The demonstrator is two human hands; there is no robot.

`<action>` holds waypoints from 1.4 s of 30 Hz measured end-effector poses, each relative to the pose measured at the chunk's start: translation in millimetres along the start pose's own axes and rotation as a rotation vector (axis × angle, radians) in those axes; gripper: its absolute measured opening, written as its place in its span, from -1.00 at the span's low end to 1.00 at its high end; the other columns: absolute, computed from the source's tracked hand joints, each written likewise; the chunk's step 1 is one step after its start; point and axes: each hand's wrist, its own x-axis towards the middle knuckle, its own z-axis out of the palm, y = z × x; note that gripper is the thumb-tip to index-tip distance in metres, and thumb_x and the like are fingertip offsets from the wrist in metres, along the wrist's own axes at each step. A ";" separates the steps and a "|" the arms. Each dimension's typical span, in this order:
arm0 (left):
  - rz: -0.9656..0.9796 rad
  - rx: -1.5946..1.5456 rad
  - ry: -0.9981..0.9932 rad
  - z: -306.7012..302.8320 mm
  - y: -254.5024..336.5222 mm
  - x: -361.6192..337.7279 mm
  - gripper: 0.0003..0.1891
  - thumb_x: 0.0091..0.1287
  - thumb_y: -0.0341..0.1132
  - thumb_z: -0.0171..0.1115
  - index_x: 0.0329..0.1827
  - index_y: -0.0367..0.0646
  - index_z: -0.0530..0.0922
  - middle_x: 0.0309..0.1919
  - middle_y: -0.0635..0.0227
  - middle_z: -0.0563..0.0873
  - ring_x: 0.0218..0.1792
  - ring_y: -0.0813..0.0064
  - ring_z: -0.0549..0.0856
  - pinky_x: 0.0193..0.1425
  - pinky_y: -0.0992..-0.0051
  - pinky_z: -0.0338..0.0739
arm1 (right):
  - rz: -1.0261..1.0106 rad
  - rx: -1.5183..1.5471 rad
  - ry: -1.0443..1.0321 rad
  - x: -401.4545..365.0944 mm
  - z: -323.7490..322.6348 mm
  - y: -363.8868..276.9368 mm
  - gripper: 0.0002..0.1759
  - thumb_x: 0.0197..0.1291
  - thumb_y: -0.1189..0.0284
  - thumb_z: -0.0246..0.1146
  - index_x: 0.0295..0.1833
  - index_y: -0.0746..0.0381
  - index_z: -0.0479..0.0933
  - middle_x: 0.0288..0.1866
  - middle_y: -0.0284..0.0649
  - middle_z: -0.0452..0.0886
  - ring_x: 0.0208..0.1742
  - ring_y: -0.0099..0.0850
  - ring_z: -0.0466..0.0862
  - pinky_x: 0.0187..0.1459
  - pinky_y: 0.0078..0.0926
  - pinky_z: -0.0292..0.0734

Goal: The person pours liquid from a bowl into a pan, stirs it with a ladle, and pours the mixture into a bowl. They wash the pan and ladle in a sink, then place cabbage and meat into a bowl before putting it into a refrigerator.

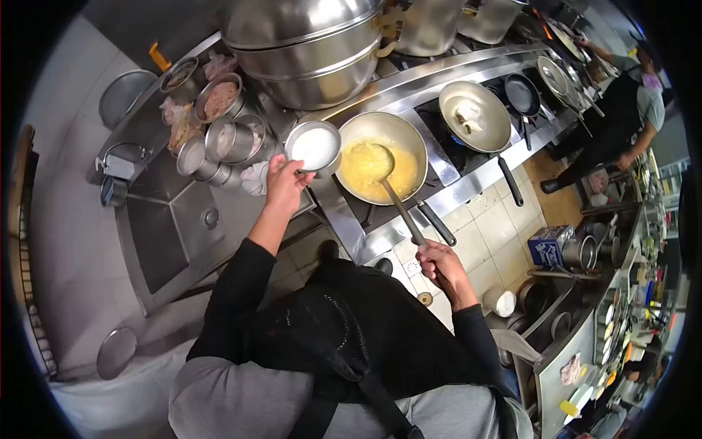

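Observation:
My left hand [286, 184] grips the near rim of a small metal bowl [314, 148] with something smooth and white in it. This bowl is just left of a deep pan [409, 133] on the stove, close to its rim. In my right hand [443, 268] is the handle of a long ladle [400, 207], its scoop down in the pan. Pale yellow food [358, 167], wet and lumpy, covers the pan's bottom. The pan's black handle [437, 223] points toward me, beside the ladle's shaft, and no hand is on it.
A second pan [494, 121] and a small black skillet [521, 94] stand on burners to the right. A big steamer pot [311, 55] is behind. Several metal containers [230, 139] of food crowd the sink's [157, 219] far edge. Another person [614, 102] stands at the far right.

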 end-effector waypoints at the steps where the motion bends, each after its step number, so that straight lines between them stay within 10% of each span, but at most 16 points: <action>1: 0.028 -0.012 0.077 -8.5 4.7 -12.6 -0.61 0.25 -0.51 0.29 -0.01 -0.01 0.27 -0.16 0.22 0.60 -0.35 0.25 0.67 -0.31 0.36 0.66 | 0.006 0.011 0.015 -8.1 4.8 -7.8 -0.75 0.29 0.54 0.24 0.05 0.34 0.48 -0.43 -0.35 0.50 -0.65 -0.69 0.37 -0.66 -0.71 0.23; 9: 0.106 0.004 0.321 -61.8 5.8 -74.3 -0.62 0.24 -0.54 0.27 -0.03 0.00 0.27 -0.22 0.26 0.60 -0.36 0.34 0.65 -0.32 0.41 0.63 | -0.172 -0.514 0.108 -44.3 -10.9 -68.7 -0.85 0.34 0.48 0.25 -0.06 0.31 0.54 -0.54 -0.49 0.45 -0.67 -0.73 0.39 -0.64 -0.71 0.28; 17: 0.108 0.016 0.208 -45.9 -1.1 -65.4 -0.70 0.26 -0.54 0.26 -0.11 -0.04 0.32 -0.28 0.33 0.59 -0.44 0.48 0.62 -0.38 0.45 0.64 | -0.434 -1.161 0.270 -18.5 -43.9 -61.8 -0.54 0.33 0.43 0.29 0.31 0.31 0.47 -0.51 -0.48 0.42 -0.57 -0.68 0.39 -0.51 -0.63 0.33; 24: 0.089 0.083 -0.002 5.5 -16.7 -46.4 -0.72 0.28 -0.55 0.23 -0.07 -0.07 0.33 -0.23 0.35 0.56 -0.40 0.50 0.61 -0.46 0.48 0.57 | -0.184 -0.992 0.095 22.4 -76.6 -63.6 -0.56 0.33 0.33 0.29 0.28 0.23 0.56 -0.51 -0.38 0.53 -0.51 -0.61 0.50 -0.42 -0.55 0.47; 27: 0.065 0.112 -0.074 50.7 -21.5 -57.4 -0.67 0.28 -0.54 0.22 0.00 -0.08 0.31 -0.11 0.32 0.55 -0.29 0.46 0.60 -0.39 0.48 0.51 | -0.285 -0.972 0.106 46.0 -110.7 -58.0 -0.57 0.33 0.31 0.27 0.26 0.24 0.57 -0.28 -0.21 0.72 -0.39 -0.51 0.64 -0.40 -0.50 0.57; 31: 0.056 0.151 -0.295 87.1 -42.3 -55.6 -0.65 0.29 -0.55 0.21 0.01 -0.03 0.28 -0.22 0.34 0.56 -0.37 0.51 0.57 -0.39 0.51 0.49 | -0.488 -1.484 0.234 49.0 -110.4 -65.8 -0.32 0.23 0.14 0.35 0.39 0.23 0.44 0.14 0.06 0.65 0.07 -0.03 0.67 0.11 -0.14 0.56; 33: 0.015 0.227 -0.278 114.0 -46.0 -67.0 -0.67 0.29 -0.55 0.20 -0.02 -0.01 0.27 -0.32 0.38 0.55 -0.45 0.56 0.52 -0.40 0.53 0.48 | -0.514 -1.468 0.422 18.9 -97.0 -72.3 -0.35 0.27 0.18 0.31 0.41 0.23 0.39 0.20 0.02 0.60 0.21 0.01 0.59 0.15 -0.10 0.52; 35: -0.022 0.282 -0.281 145.8 -52.8 -86.3 -0.67 0.30 -0.53 0.20 -0.03 0.02 0.28 -0.35 0.42 0.53 -0.51 0.60 0.48 -0.41 0.57 0.46 | -1.010 -1.156 0.493 -16.2 -103.3 -57.7 -0.39 0.31 0.22 0.29 0.40 0.22 0.37 0.11 -0.01 0.62 0.11 -0.04 0.63 0.09 -0.13 0.54; 37: -0.018 0.337 -0.329 176.2 -66.1 -99.8 -0.67 0.29 -0.51 0.20 -0.01 0.03 0.30 -0.32 0.42 0.55 -0.49 0.60 0.48 -0.41 0.59 0.45 | -1.000 -0.830 0.521 -87.9 -106.3 -50.8 -0.48 0.34 0.29 0.27 0.35 0.22 0.42 -0.06 -0.09 0.63 -0.18 -0.16 0.64 -0.09 -0.26 0.56; 42: -0.062 0.394 -0.427 282.2 -122.3 -156.7 -0.71 0.28 -0.50 0.21 -0.06 0.03 0.34 -0.36 0.45 0.54 -0.48 0.58 0.50 -0.36 0.59 0.52 | -0.817 -0.774 0.714 -193.2 -217.4 64.2 -0.59 0.35 0.27 0.26 0.22 0.22 0.50 -0.14 -0.11 0.66 -0.19 -0.17 0.66 -0.11 -0.26 0.56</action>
